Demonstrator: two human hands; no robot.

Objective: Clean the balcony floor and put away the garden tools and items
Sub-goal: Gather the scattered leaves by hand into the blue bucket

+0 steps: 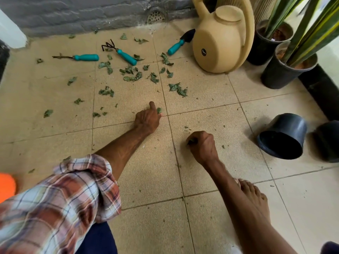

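Several torn green leaves [132, 76] lie scattered over the beige tiled floor [152, 173]. My left hand [147, 120] reaches forward and pinches one small leaf [158, 110] at the tile joint. My right hand [202, 144] is curled into a fist near the floor, with bits of green leaf showing in its grip. Three teal-handled tools lie at the back: a weeder [86, 57], a small rake [124, 55] and a trowel [178, 45].
A beige watering can [220, 39] stands at the back right beside two black pots with plants [282, 72]. An empty black pot [282, 136] lies on its side at the right. A grey wall with a drain [156, 15] runs behind. My bare foot [255, 197] rests at the lower right.
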